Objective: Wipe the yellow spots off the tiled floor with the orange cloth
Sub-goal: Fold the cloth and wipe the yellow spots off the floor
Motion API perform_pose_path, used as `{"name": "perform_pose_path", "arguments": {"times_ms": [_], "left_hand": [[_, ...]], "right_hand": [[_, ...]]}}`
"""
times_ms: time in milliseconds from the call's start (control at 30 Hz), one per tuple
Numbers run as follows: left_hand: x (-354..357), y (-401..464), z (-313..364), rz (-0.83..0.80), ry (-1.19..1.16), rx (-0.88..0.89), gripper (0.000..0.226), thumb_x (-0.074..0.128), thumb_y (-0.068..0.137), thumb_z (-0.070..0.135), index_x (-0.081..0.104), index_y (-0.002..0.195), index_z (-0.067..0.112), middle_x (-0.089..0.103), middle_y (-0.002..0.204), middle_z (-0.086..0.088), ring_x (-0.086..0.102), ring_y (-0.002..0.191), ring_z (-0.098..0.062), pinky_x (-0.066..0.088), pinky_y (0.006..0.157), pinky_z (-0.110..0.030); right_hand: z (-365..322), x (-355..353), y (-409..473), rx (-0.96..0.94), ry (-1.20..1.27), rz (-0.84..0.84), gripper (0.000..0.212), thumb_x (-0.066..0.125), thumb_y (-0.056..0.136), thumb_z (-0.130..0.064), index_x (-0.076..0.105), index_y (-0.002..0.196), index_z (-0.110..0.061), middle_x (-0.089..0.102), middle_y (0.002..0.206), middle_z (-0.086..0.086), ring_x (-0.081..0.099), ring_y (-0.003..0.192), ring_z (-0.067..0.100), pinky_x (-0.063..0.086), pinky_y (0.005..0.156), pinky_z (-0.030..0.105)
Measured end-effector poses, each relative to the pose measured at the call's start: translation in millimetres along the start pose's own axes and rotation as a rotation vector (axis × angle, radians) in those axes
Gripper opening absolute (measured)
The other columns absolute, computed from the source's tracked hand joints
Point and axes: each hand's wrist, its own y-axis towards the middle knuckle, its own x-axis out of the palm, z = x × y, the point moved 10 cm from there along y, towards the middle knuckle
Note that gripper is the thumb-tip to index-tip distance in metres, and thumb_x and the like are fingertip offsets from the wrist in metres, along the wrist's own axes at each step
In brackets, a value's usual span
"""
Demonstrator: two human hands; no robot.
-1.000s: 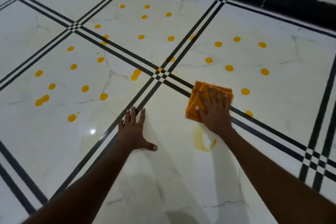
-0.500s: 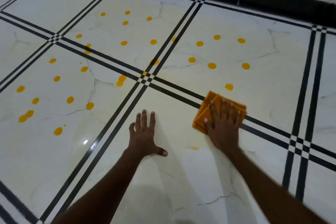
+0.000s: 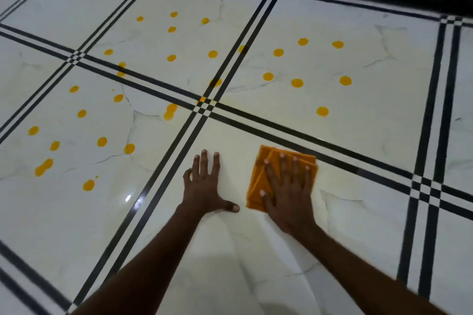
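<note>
Since a second ago: your right hand (image 3: 288, 192) slides the orange cloth (image 3: 258, 176) left, back onto the near tile, and the smear there is gone.
Right hand: fingers spread, pressed flat on the cloth.
Left hand (image 3: 204, 184): splayed on the tiled floor (image 3: 256, 250), bracing you, just beside the cloth.
Still to do: loads of yellow spots (image 3: 297, 82) on the far tiles, so you're early on.
</note>
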Motion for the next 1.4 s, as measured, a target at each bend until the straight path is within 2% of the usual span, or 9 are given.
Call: {"name": "perform_pose_path", "arguments": {"times_ms": [100, 300, 400, 533, 733, 967, 1067, 1167, 1400], "left_hand": [[-1.3, -2.9, -8.5, 0.026, 0.003, 0.033, 0.152, 0.066, 0.048, 0.09, -0.023, 0.154, 0.027, -0.027, 0.163, -0.009, -0.018, 0.152, -0.03, 0.007, 0.121, -0.052], [-0.5, -1.9, -8.5, 0.064, -0.021, 0.034, 0.152, 0.065, 0.047, 0.091, -0.022, 0.155, 0.029, -0.025, 0.164, -0.008, -0.016, 0.153, -0.029, 0.009, 0.12, -0.053], [-1.9, -1.6, -7.4, 0.046, -0.021, 0.028, 0.151, 0.068, 0.049, 0.088, -0.022, 0.155, 0.027, -0.026, 0.163, -0.01, -0.017, 0.152, -0.031, 0.008, 0.12, -0.053], [1.4, 1.1, -9.7, 0.021, 0.022, 0.026, 0.152, 0.066, 0.049, 0.09, -0.026, 0.153, 0.027, -0.029, 0.162, -0.01, -0.017, 0.152, -0.032, 0.008, 0.12, -0.054], [-1.7, 0.1, -1.8, -0.015, 0.015, 0.014, 0.154, 0.071, 0.051, 0.085, -0.025, 0.154, 0.022, -0.027, 0.162, -0.014, -0.016, 0.152, -0.035, 0.01, 0.12, -0.054], [0.9, 3.2, -2.3, -0.048, 0.044, 0.008, 0.153, 0.073, 0.052, 0.083, -0.026, 0.153, 0.022, -0.029, 0.161, -0.014, -0.018, 0.151, -0.037, 0.009, 0.12, -0.056], [3.3, 0.7, -2.0, -0.031, 0.032, 0.008, 0.154, 0.072, 0.051, 0.083, -0.026, 0.153, 0.024, -0.029, 0.161, -0.013, -0.018, 0.151, -0.036, 0.01, 0.119, -0.057], [2.2, 3.2, -4.7, -0.029, 0.037, 0.0, 0.154, 0.072, 0.051, 0.083, -0.027, 0.153, 0.024, -0.03, 0.161, -0.012, -0.018, 0.151, -0.036, 0.01, 0.119, -0.057], [6.4, 5.0, -5.3, -0.092, 0.029, 0.002, 0.155, 0.074, 0.053, 0.081, -0.033, 0.15, 0.025, -0.039, 0.156, -0.012, -0.026, 0.148, -0.036, 0.006, 0.119, -0.058]], "right_hand": [[-0.7, 4.8, 59.1, -0.175, -0.006, -0.078, 0.072, 0.019, 0.099, -0.064, 0.023, 0.162, -0.029, 0.02, 0.169, 0.014, 0.012, 0.156, 0.041, 0.005, 0.124, 0.062], [103.5, -24.7, 13.6, 0.299, -0.014, 0.119, 0.075, 0.034, 0.096, -0.058, 0.025, 0.161, -0.021, 0.026, 0.165, 0.022, 0.022, 0.15, 0.05, 0.013, 0.121, 0.067], [29.0, -5.7, -10.2, 0.138, 0.035, 0.047, 0.079, 0.034, 0.096, -0.06, 0.017, 0.163, -0.024, 0.011, 0.17, 0.018, 0.008, 0.155, 0.046, -0.003, 0.124, 0.063], [-0.7, 3.2, 65.6, -0.181, -0.033, -0.065, 0.074, 0.03, 0.096, -0.062, 0.021, 0.162, -0.03, 0.018, 0.17, 0.013, 0.013, 0.156, 0.041, 0.005, 0.124, 0.062], [72.8, -26.5, 12.0, 0.254, -0.025, 0.119, 0.077, 0.039, 0.094, -0.058, 0.024, 0.162, -0.025, 0.021, 0.168, 0.017, 0.016, 0.154, 0.045, 0.007, 0.123, 0.063], [4.0, -1.2, 88.8, -0.24, -0.075, -0.141, 0.072, 0.024, 0.097, -0.063, 0.017, 0.162, -0.034, 0.015, 0.171, 0.008, 0.011, 0.157, 0.038, 0.008, 0.124, 0.062], [29.7, -21.9, 85.6, -0.029, -0.001, -0.077, 0.079, 0.032, 0.095, -0.061, 0.027, 0.16, -0.018, 0.032, 0.163, 0.018, 0.027, 0.151, 0.041, 0.015, 0.123, 0.059], [64.1, -60.7, 56.0, 0.373, 0.133, 0.187, 0.054, 0.052, 0.097, -0.039, 0.05, 0.139, -0.005, 0.064, 0.128, 0.021, 0.059, 0.119, 0.042, 0.038, 0.105, 0.053], [76.7, -50.2, 66.3, 0.723, 0.359, 0.008, 0.031, 0.062, 0.095, -0.034, 0.065, 0.109, -0.007, 0.072, 0.107, 0.014, 0.066, 0.105, 0.039, 0.045, 0.096, 0.045]]}}
